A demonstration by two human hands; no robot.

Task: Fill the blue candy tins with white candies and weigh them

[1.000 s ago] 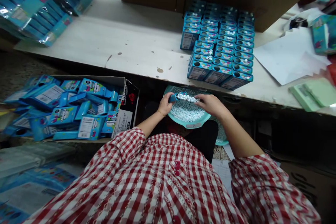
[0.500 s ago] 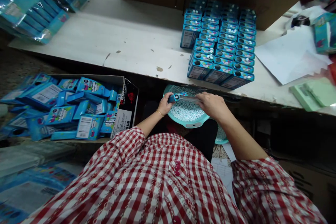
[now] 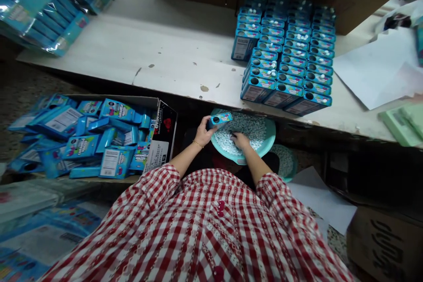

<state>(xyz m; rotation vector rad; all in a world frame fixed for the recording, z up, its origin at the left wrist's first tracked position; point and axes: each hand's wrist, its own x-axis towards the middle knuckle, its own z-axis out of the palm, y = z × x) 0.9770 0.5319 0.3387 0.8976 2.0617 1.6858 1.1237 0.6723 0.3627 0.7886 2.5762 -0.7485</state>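
Observation:
My left hand point(image 3: 202, 133) is closed around a small blue candy box point(image 3: 220, 119), held over the basin's left side with its top and dark round hole facing up. Below it is a turquoise basin point(image 3: 271, 134) full of small white candies point(image 3: 254, 124). My right hand point(image 3: 242, 141) reaches down into the basin, fingers bent together at the candies. Something small and dark shows at its fingertips; what it is cannot be made out.
Rows of blue boxes point(image 3: 291, 64) with round holes stand on the white table point(image 3: 172, 48), loose candies on their tops. A carton point(image 3: 168, 128) of jumbled blue boxes sits left. Wrapped packs point(image 3: 42, 13) lie far left. A second basin point(image 3: 288, 163) stands lower right.
My right hand has moved down and left into the candies; the grey metallic scoop it held at the box's opening is no longer visible. The box is turned more upright in my left hand.

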